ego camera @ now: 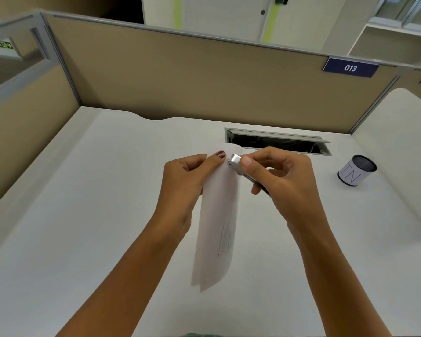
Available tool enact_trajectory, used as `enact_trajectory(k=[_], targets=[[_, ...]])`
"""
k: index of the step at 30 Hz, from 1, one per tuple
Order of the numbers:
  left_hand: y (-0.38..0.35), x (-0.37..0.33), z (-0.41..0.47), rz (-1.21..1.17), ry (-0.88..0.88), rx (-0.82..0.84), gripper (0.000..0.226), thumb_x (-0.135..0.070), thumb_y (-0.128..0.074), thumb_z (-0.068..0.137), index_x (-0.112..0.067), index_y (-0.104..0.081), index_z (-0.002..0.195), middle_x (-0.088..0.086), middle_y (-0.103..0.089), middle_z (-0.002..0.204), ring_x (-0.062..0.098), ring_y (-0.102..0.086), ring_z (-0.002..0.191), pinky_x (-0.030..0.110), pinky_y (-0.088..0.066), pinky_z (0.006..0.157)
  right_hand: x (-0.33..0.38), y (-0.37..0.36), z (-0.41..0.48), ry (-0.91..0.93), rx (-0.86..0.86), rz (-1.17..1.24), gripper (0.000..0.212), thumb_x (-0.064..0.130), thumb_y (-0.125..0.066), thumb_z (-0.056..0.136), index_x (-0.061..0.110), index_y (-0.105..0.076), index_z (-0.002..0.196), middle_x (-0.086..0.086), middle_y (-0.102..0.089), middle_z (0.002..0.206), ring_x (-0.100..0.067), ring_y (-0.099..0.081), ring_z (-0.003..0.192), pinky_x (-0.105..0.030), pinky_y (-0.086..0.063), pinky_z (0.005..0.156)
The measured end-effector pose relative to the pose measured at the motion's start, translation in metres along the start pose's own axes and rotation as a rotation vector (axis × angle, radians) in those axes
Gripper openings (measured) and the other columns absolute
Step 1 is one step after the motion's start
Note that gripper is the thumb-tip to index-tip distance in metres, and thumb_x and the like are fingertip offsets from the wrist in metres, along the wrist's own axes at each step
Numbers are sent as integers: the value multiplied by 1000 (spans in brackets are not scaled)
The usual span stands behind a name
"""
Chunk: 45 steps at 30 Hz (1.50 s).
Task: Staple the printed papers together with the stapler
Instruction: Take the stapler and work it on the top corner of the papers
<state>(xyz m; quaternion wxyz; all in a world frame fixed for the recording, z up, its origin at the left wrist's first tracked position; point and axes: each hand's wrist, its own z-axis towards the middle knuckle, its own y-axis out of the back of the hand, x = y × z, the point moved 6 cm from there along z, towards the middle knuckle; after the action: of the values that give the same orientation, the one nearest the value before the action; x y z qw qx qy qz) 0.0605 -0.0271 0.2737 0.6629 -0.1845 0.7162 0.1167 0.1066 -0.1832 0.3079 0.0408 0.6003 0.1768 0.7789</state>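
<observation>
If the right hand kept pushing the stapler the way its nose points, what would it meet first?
The right hand aims the stapler leftward at the papers; its nose already appears at their top right edge. Just beyond lies the left hand, whose thumb pinches the same corner. Depth is uncertain.

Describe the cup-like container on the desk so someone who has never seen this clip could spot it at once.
Start at the dark rectangular cable slot set into the white desk near the tan partition. Right of it stands a small cylindrical holder, dark inside, wrapped in white paper with large handwritten letters. It is the only freestanding thing on the desk.
</observation>
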Motion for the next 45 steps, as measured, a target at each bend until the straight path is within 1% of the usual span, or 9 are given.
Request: enact_trajectory(k=[6, 11, 15, 23, 28, 31, 35, 40, 45], targets=[[2, 5, 1, -21, -15, -42, 4, -30, -68, 81, -27, -70, 79, -3, -72, 81, 19, -70, 78, 16, -56, 63, -4, -3, 1, -25, -58, -23, 16, 27, -71, 83, 14, -76, 92, 1, -72, 80, -11, -61, 60, -14, -48, 52], [5, 8, 2, -31, -5, -71, 16, -32, -69, 81, -20, -74, 90, 3, -73, 87, 23, -70, 83, 26, -58, 72, 6, -8, -4, 73, -74, -120, 10, 30, -72, 82, 22, -75, 87, 8, -73, 81, -13, -60, 60, -28, -55, 58], [7, 5, 2, -1, -28, -85, 19, -36, -68, 81, -20, -74, 88, 4, -73, 85, 25, -69, 81, 33, -59, 76, 9, -10, -5, 128, -77, -129, 11, 30, -73, 82, 21, -75, 87, 7, -74, 82, -16, -59, 56, -31, -55, 55], [7, 7, 1, 24, -71, -149, 4, -38, -68, 78, -35, -68, 78, -6, -72, 83, 22, -69, 80, 30, -57, 74, -8, -17, -3, -1, -58, 65, 15, 22, -71, 84, 10, -76, 92, -4, -74, 82, -11, -60, 58, -22, -52, 57], [8, 7, 4, -54, -24, -99, 10, -33, -69, 80, -32, -71, 70, -13, -71, 68, 12, -69, 67, 15, -55, 59, -16, -21, -3, -128, 56, 265, 29, 30, -66, 82, 6, -73, 95, -4, -70, 74, -16, -61, 57, -14, -44, 46], [7, 5, 6, -59, -16, -67, 22, -34, -68, 81, -34, -71, 59, -13, -68, 63, 7, -66, 62, 17, -56, 59, -17, -17, -3, -130, 54, 272, 32, 32, -63, 82, 5, -71, 97, -6, -71, 78, -20, -65, 60, -16, -46, 49], [5, 2, 7, -32, -26, -46, 14, -38, -66, 82, -27, -70, 75, -2, -69, 77, 18, -67, 76, 25, -58, 68, -12, -10, -4, -28, 7, 240, 20, 25, -65, 85, 7, -72, 92, -6, -72, 81, -19, -67, 58, -12, -47, 51], [0, -1, 5, -18, -56, -19, 14, -36, -66, 83, -24, -71, 82, -1, -71, 80, 20, -69, 79, 26, -59, 74, -6, -6, -6, 60, -49, 138, 13, 21, -69, 84, 12, -74, 91, 0, -74, 82, -17, -70, 62, -16, -50, 55], [-1, -4, 3, -42, -86, -7, 7, -34, -67, 83, -31, -71, 77, -11, -74, 76, 14, -71, 76, 19, -58, 68, -1, -2, -10, 111, -108, 33, 14, 21, -71, 85, 10, -75, 94, -3, -76, 88, -20, -73, 77, -42, -60, 76]])
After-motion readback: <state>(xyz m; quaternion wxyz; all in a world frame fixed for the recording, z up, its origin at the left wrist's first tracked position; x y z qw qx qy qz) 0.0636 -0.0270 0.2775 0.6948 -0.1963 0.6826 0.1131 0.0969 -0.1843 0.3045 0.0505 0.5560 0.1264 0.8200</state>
